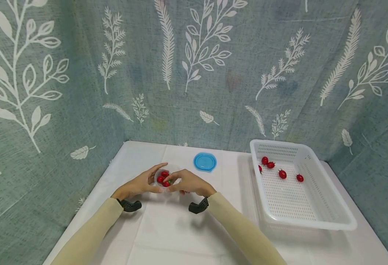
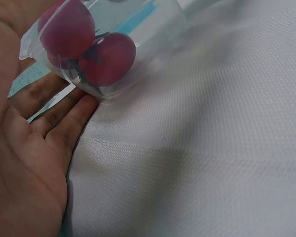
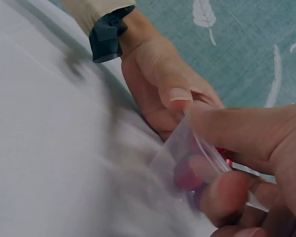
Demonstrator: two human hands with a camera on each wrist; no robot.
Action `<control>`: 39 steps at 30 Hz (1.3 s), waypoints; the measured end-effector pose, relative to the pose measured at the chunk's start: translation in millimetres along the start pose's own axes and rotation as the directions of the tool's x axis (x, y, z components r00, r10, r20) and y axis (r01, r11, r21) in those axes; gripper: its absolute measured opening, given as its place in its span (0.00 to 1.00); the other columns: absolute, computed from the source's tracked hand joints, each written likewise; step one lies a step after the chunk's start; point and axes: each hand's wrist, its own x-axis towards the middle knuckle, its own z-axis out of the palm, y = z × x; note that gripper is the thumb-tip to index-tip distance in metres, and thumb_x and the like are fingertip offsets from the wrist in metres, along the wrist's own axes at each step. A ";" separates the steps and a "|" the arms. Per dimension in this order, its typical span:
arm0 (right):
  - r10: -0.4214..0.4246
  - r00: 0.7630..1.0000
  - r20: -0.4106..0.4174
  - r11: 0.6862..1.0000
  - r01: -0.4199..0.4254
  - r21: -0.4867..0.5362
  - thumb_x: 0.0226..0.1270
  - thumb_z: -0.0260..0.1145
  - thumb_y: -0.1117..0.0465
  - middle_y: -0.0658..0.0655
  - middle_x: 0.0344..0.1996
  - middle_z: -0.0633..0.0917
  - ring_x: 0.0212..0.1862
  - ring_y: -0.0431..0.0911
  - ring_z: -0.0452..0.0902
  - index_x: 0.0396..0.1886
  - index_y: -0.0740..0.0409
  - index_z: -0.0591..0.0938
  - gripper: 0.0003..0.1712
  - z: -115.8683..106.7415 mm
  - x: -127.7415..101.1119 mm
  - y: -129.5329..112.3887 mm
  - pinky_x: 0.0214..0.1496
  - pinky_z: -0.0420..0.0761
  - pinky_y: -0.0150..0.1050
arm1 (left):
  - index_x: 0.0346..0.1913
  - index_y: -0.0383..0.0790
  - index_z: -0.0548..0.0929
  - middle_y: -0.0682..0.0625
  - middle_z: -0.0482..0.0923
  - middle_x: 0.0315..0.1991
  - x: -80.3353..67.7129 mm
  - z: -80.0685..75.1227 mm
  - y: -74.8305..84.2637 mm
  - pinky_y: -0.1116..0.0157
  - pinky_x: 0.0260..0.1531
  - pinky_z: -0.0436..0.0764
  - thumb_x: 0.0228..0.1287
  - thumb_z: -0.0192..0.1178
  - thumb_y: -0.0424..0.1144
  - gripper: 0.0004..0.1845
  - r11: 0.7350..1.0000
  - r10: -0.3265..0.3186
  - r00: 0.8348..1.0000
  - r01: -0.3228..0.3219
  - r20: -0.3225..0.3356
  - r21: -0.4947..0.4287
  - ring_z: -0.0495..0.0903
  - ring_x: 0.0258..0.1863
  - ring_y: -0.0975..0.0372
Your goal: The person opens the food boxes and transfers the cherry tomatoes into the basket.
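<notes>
A small clear plastic bag (image 1: 163,178) with three cherry tomatoes (image 2: 106,59) inside is held between both hands just above the white table. My left hand (image 1: 143,183) cups it from the left, fingers under the bag (image 2: 138,29) and thumb (image 3: 178,94) on its upper edge. My right hand (image 1: 188,183) pinches the bag's zip edge (image 3: 207,153) between thumb and fingers from the right. In the right wrist view the tomatoes (image 3: 187,175) show as a red blur through the plastic.
A round blue lid (image 1: 205,162) lies flat behind the hands. A white perforated basket (image 1: 313,221) stands at the right with several cherry tomatoes (image 1: 282,173) in its far half. Leaf-patterned teal cloth walls the table on three sides.
</notes>
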 end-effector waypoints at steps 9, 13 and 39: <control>-0.047 0.991 -0.129 0.998 0.050 0.022 0.67 0.76 0.50 0.44 0.48 0.86 0.24 0.69 0.73 0.52 0.46 0.89 0.16 2.5 0.2 6.6 0.20 0.74 0.41 | 0.84 0.61 0.50 0.52 0.43 0.83 -0.7 1.3 1.5 0.38 0.75 0.50 0.63 0.75 0.41 0.55 1.000 0.002 1.000 -0.002 -0.013 0.028 0.39 0.82 0.47; -0.055 0.978 -0.203 0.998 0.061 0.020 0.65 0.77 0.50 0.46 0.46 0.87 0.17 0.55 0.68 0.52 0.45 0.89 0.17 2.7 -0.2 7.9 0.20 0.75 0.40 | 0.84 0.61 0.50 0.54 0.44 0.83 -0.6 1.1 -0.4 0.39 0.76 0.50 0.62 0.76 0.42 0.55 1.000 -0.001 1.000 0.001 -0.011 0.011 0.40 0.82 0.50; -0.111 0.940 -0.322 0.992 0.086 -0.091 0.65 0.76 0.45 0.46 0.44 0.87 0.29 0.50 0.79 0.50 0.44 0.85 0.18 -30.7 -30.2 -26.6 0.30 0.82 0.46 | 0.83 0.64 0.51 0.55 0.46 0.82 4.8 0.8 -1.3 0.40 0.76 0.50 0.59 0.77 0.47 0.56 0.999 -0.033 0.999 0.034 -0.027 0.027 0.39 0.82 0.51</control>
